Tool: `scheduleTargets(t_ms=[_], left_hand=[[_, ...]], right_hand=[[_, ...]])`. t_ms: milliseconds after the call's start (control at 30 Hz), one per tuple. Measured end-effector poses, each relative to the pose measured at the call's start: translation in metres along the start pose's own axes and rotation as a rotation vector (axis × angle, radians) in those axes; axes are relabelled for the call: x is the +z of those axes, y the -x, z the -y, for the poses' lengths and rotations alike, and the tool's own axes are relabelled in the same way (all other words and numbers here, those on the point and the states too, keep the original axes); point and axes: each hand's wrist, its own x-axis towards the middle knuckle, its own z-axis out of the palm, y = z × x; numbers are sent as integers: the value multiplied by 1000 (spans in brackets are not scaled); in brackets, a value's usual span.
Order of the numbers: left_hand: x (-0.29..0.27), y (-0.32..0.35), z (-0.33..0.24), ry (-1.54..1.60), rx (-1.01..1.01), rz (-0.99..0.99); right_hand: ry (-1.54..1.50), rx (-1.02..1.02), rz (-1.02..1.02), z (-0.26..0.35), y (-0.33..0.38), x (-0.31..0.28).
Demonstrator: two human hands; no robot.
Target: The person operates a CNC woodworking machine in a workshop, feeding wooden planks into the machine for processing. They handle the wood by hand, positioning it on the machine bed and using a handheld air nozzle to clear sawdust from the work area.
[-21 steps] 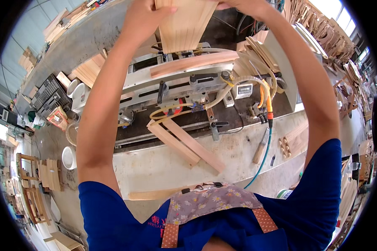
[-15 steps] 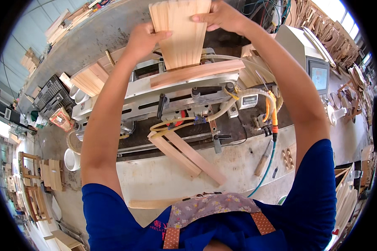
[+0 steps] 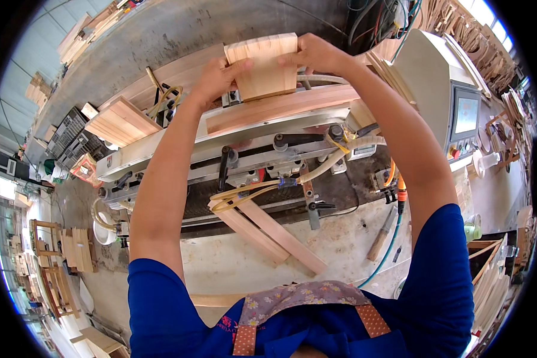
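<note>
A block of pale wooden boards (image 3: pixel 268 70), stacked face to face or joined, is held upright at the far side of the machine. My left hand (image 3: pixel 219 79) grips its left edge with the thumb on the near face. On its right edge is my right hand (image 3: pixel 312 55), thumb also in front. Just below the block a long reddish wooden strip (image 3: pixel 280 108) lies along the metal machine bed (image 3: pixel 191 143). Whether the block's lower end touches the bed is hidden behind this strip.
Clamp levers (image 3: pixel 298 138) and yellow hoses (image 3: pixel 244 194) fill the machine's near side. Two wooden strips (image 3: pixel 274 232) lie crossed over its front. A knife-like tool (image 3: pixel 382 235) lies at right, below a control screen (image 3: pixel 465 113). Stacked boards (image 3: pixel 122 122) stand at left.
The block has come lower and tilted, so that its top end now shows. Both hands stay on its edges, and the whole view has shifted slightly.
</note>
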Motion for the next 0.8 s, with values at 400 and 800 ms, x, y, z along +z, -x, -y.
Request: scheduleTargets(t_ms=[400,800], left_hand=[[2,0,10,-41,37,-30],[6,2,10,18,59,-85]], right_hand=[[-446,-29,-104,8,12,22],[-617,60,-303,23,4,36]])
